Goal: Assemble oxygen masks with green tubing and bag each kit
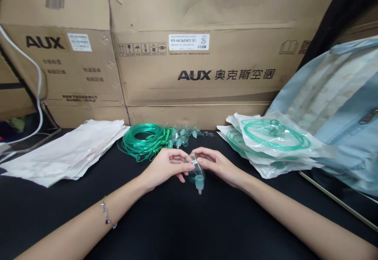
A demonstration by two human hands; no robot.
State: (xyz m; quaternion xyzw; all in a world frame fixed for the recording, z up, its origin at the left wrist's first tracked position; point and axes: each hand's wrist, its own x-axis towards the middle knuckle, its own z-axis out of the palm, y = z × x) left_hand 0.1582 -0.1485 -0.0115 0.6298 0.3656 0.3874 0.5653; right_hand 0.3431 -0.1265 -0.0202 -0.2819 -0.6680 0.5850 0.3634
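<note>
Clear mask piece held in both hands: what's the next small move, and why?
Likely keep the right hand in its grip on the clear mask piece and send the left hand to the green tubing coils just behind it. Both hands pinch the piece now, its green port shows nothing attached, and the coils lie nearest the left hand.

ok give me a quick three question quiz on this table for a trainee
1. True or false: the left hand and right hand both hold the clear mask.
2. Where does the stack of empty bags lie? A) the person's left B) the person's right C) under the hands
3. Fill in: the loose tubing is ___ in colour.
Key: 1 true; 2 A; 3 green.
</note>
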